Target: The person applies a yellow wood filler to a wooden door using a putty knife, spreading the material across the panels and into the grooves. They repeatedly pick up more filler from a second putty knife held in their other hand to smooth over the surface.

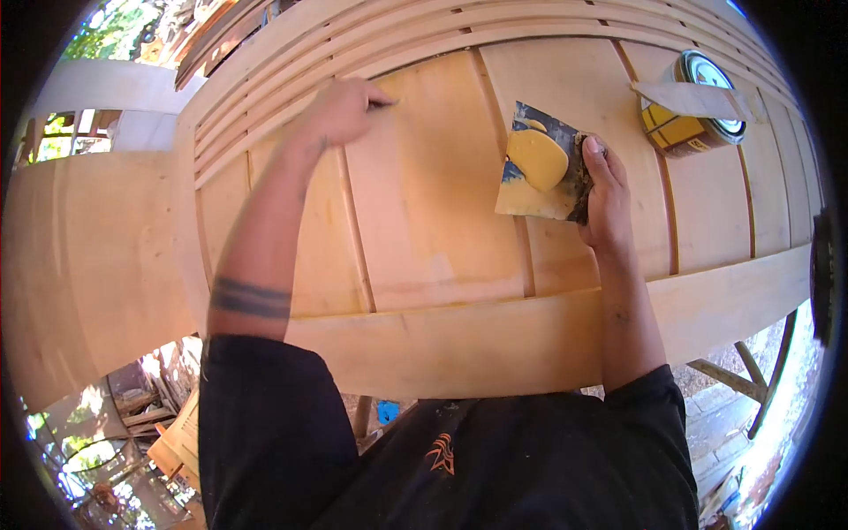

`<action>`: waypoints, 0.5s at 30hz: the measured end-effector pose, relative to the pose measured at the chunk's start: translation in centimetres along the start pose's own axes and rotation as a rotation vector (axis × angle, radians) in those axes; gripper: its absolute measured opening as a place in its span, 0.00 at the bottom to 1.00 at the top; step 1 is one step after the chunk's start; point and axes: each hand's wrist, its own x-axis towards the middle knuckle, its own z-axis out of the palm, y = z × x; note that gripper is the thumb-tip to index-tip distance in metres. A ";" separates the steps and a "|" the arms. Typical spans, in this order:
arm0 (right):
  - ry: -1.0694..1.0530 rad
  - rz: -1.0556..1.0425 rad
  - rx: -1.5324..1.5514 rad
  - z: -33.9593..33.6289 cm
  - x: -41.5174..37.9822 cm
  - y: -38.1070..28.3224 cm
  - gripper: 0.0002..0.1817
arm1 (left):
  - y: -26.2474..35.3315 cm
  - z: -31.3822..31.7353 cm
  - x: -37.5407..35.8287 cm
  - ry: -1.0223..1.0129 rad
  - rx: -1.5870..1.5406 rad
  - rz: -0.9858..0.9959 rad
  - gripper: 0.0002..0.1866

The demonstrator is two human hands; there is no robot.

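Note:
My left hand (340,110) is closed at the far side of a pale wooden panel (433,177), close to the slats. A small dark edge (382,104) shows at its fingertips; the rest of that piece is hidden by the hand. My right hand (608,190) grips a dark, flat putty board (514,196) by its right edge, thumb on top. On that board sits a thick mound of yellow-tan putty (541,162), with thinner smears around it. The board is held above the panel.
An open can (680,132) with a yellow label stands on the panel at the upper right, a putty-smeared flat strip (693,99) across its top. Wooden slats (397,49) run along the far side. A wooden rail (459,344) borders the near edge.

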 end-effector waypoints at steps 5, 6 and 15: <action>0.009 0.006 -0.002 -1.2 -0.3 1.0 0.18 | 7.5 4.0 -10.2 0.134 -0.018 -0.024 0.23; 0.013 0.014 0.004 -1.0 -0.5 0.8 0.18 | 8.7 4.8 -11.6 0.150 -0.044 -0.038 0.23; 0.026 0.047 -0.036 0.1 -1.4 0.9 0.17 | 15.5 7.9 -20.2 0.043 0.025 -0.068 0.25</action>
